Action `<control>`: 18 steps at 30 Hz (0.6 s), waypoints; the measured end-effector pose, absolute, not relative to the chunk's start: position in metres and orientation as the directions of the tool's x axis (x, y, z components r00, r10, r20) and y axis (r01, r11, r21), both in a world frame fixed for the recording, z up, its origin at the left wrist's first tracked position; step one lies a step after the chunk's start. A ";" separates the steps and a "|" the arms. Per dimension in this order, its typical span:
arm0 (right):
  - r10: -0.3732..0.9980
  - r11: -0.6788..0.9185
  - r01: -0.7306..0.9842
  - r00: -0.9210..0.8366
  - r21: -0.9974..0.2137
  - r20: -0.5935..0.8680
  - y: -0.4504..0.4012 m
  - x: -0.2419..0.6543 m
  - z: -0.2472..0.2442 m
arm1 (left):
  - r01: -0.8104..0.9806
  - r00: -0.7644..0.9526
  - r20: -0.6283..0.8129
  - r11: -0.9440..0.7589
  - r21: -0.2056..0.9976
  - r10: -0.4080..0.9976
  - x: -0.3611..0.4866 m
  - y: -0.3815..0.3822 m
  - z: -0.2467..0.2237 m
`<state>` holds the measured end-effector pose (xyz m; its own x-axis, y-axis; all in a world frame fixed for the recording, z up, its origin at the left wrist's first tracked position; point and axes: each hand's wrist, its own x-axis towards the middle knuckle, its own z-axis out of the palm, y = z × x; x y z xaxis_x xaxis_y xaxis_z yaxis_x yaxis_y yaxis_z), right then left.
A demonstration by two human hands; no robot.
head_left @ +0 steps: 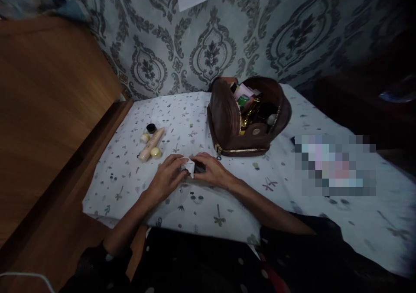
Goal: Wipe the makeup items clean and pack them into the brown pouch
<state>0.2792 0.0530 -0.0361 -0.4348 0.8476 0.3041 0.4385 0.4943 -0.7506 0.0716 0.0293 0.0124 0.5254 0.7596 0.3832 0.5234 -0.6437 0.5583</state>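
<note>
From the head view, we have the open brown bag [224,111] at two o'clock from the hands, its zip spread and its mouth full: a pink item [244,91], a green one [243,100], something shiny gold [251,113] and darker shapes too murky to name. Over at ten o'clock, three small jars with black or pale yellow tops, among them the black-topped jar [151,128], sit close around a beige tube [152,144]; their contents are hidden. And centre stage, the small white piece [190,165], thin-looking and creased, between the two hands above the patterned cloth [182,115]! One corner points to six o'clock; its long axis I can't make out, fingers cover too much. The left hand [167,174] pinches it, fingers and thumb nearly together. The right hand [212,169] curls partly open from three o'clock, around a dark patch; whether that's an object or shadow, I can't tell, nor what it grips.
</note>
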 end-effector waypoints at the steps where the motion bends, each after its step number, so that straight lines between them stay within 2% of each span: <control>1: 0.846 0.493 0.430 -0.441 -0.756 0.301 0.054 0.279 -0.036 | 0.537 0.518 0.384 -0.640 0.550 0.765 0.073 0.026 0.013; 9: 0.828 0.529 0.405 -0.437 -0.746 0.351 0.053 0.278 -0.043 | 0.632 0.331 0.389 -0.508 0.585 0.860 0.093 0.012 0.015; 18: 0.809 0.506 0.333 -0.502 -0.795 0.305 0.052 0.285 -0.034 | 0.574 0.397 0.334 -0.515 0.636 0.855 0.078 0.016 0.019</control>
<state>0.2853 0.0521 -0.0338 -0.5024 0.8091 0.3050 0.3328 0.5065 -0.7954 0.0782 0.0164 0.0192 0.3970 0.8548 0.3343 0.5745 -0.5155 0.6358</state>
